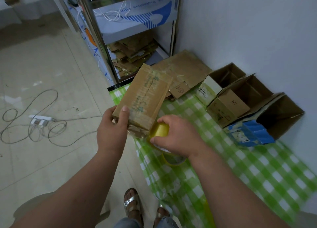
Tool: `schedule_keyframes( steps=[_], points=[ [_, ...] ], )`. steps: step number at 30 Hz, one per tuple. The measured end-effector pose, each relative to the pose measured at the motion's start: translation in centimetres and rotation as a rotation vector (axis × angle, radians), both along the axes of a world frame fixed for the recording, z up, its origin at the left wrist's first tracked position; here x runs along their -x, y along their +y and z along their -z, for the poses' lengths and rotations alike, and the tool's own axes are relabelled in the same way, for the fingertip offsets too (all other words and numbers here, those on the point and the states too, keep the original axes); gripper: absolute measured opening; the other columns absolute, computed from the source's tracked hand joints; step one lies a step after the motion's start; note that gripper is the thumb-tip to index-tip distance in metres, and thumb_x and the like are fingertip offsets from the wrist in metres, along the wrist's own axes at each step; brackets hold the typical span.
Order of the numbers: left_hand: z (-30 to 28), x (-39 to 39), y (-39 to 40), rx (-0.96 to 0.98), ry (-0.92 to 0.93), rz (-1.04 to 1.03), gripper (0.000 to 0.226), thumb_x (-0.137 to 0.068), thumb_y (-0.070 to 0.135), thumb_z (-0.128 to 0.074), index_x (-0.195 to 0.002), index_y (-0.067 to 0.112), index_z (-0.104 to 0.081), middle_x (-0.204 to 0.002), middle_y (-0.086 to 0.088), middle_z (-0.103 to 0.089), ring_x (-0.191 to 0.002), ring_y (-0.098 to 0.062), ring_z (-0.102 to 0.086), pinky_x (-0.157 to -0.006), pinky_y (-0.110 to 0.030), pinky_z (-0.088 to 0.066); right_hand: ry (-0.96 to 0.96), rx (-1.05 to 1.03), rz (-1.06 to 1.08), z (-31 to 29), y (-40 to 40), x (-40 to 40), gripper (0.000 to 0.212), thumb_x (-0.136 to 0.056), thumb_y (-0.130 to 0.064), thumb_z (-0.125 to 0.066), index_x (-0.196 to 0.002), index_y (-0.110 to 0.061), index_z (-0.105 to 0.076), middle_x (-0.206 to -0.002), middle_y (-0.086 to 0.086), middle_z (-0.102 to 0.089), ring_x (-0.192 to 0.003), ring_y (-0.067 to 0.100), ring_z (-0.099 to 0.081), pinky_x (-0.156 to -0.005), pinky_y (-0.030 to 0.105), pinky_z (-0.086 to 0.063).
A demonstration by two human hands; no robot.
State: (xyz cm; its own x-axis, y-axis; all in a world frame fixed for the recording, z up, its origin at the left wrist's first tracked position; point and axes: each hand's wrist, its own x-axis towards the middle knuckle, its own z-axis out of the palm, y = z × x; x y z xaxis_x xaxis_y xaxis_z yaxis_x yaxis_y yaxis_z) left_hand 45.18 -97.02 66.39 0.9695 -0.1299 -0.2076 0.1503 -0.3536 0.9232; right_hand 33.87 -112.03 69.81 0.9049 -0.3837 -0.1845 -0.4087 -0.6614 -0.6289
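Here | left hand (pixel 111 130) grips taped box (pixel 145 97) | right hand (pixel 176 136) grips tape roll (pixel 160 130) | checked cloth (pixel 257 167), tiled floor (pixel 51 64)

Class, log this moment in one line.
left hand: grips cardboard box | right hand: holds tape roll at box end | below: green checked cloth

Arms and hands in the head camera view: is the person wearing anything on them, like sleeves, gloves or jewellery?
Nothing shows. Left arm and right arm are bare to the picture's edge, no sleeves. Left hand and right hand wear no gloves, watch or visible rings; the right one is blurred. The left thumbnail looks short and unpainted.
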Motion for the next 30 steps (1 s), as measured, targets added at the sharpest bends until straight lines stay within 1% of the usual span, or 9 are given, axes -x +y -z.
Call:
schedule_keyframes(
  steps=[5, 10, 15, 17, 21, 23, 25, 27, 30],
  points=[
    [-1.7, -0.9, -1.1, 0.117, 0.017, 0.061, 0.032, -0.074, 0.062, -0.056, -0.095, 0.038, -0.063, -0.086, 0.009, -0.068, -0.081, -0.012, -0.068, -0.08, -0.045, -0.059, -0.06, -0.071, 0.086, -0.4, 1.2, 0.8, 0.059, -0.058, -0.064, -0.068, -0.106, -0.03, -0.063, -0.093, -0.019, -0.054, -0.086, 0.006, -0.055, -0.067, 0.024, -0.046],
    [-2.7, -2.7, -5.3, 0.048, 0.07, 0.285, 0.025, -0.096, 0.045, -0.056, -0.097, 0.023, -0.045, -0.094, -0.004, -0.058, -0.083, -0.023, -0.061, -0.072, -0.039, -0.055, -0.123, -0.089, 0.251, -0.8, 0.9, 1.8, 0.038, -0.06, -0.063, -0.073, -0.079, -0.035, -0.055, -0.08, -0.014, -0.059, -0.07, 0.0, -0.055, -0.055, 0.021, -0.039],
    [-3.2, -3.7, -9.3, -0.07, 0.142, 0.527, 0.041, -0.098, 0.05, -0.048, -0.118, 0.015, -0.05, -0.113, -0.01, -0.061, -0.101, -0.029, -0.063, -0.091, -0.051, -0.054, -0.085, -0.202, 0.476, -0.5, 1.5, 2.1, 0.068, -0.06, -0.071, -0.068, -0.113, -0.029, -0.061, -0.1, -0.013, -0.06, -0.089, 0.008, -0.058, -0.069, 0.025, -0.048],
    [-3.5, -3.6, -10.7, -0.117, 0.156, 0.582, 0.037, -0.099, 0.046, -0.05, -0.12, 0.016, -0.052, -0.12, -0.011, -0.059, -0.102, -0.028, -0.061, -0.09, -0.049, -0.056, -0.079, -0.373, 0.553, -0.3, 1.7, 1.8, 0.074, -0.06, -0.064, -0.072, -0.123, -0.026, -0.059, -0.103, -0.012, -0.061, -0.091, 0.004, -0.06, -0.07, 0.021, -0.048],
    [-2.6, -2.8, -11.4, -0.071, 0.225, 0.739, 0.044, -0.088, 0.017, -0.069, -0.123, 0.029, -0.045, -0.123, -0.002, -0.055, -0.105, -0.027, -0.061, -0.083, -0.045, -0.058, -0.103, -0.609, 0.601, 1.1, 1.9, 1.4, 0.038, -0.074, -0.027, -0.081, -0.102, -0.036, -0.056, -0.086, -0.016, -0.065, -0.071, -0.006, -0.062, -0.054, 0.009, -0.046],
    [-1.8, -2.4, -10.9, -0.08, 0.194, 0.786, 0.064, -0.084, 0.012, -0.074, -0.13, 0.036, -0.037, -0.117, 0.006, -0.054, -0.107, -0.023, -0.058, -0.087, -0.044, -0.054, -0.139, -0.643, 0.635, 1.8, 2.1, 1.1, 0.035, -0.079, -0.016, -0.076, -0.101, -0.037, -0.058, -0.088, -0.016, -0.066, -0.077, 0.001, -0.064, -0.06, 0.012, -0.05],
    [-0.9, -2.2, -10.6, -0.117, 0.176, 0.801, 0.081, -0.085, 0.021, -0.075, -0.147, 0.038, -0.026, -0.123, 0.003, -0.052, -0.112, -0.023, -0.054, -0.096, -0.045, -0.048, -0.189, -0.709, 0.709, 2.2, 2.5, 0.7, 0.044, -0.082, -0.015, -0.074, -0.12, -0.031, -0.06, -0.099, -0.014, -0.069, -0.087, 0.002, -0.065, -0.073, 0.014, -0.052],
    [-0.2, -2.2, -10.9, -0.132, 0.142, 0.792, 0.075, -0.088, 0.027, -0.071, -0.148, 0.037, -0.027, -0.124, 0.001, -0.055, -0.112, -0.026, -0.056, -0.099, -0.047, -0.048, -0.235, -0.812, 0.829, 2.6, 2.9, 0.3, 0.067, -0.084, -0.016, -0.074, -0.143, -0.024, -0.043, -0.119, -0.004, -0.066, -0.106, 0.014, -0.064, -0.095, 0.034, -0.052],
    [0.5, -2.5, -11.3, -0.18, 0.037, 0.79, 0.052, -0.091, 0.028, -0.067, -0.136, 0.03, -0.042, -0.106, 0.01, -0.058, -0.102, -0.022, -0.059, -0.086, -0.035, -0.047, -0.236, -0.885, 0.957, 3.5, 3.8, 0.0, 0.072, -0.083, -0.02, -0.076, -0.144, -0.017, -0.037, -0.122, 0.0, -0.066, -0.112, 0.022, -0.062, -0.103, 0.048, -0.047]
  ],
)
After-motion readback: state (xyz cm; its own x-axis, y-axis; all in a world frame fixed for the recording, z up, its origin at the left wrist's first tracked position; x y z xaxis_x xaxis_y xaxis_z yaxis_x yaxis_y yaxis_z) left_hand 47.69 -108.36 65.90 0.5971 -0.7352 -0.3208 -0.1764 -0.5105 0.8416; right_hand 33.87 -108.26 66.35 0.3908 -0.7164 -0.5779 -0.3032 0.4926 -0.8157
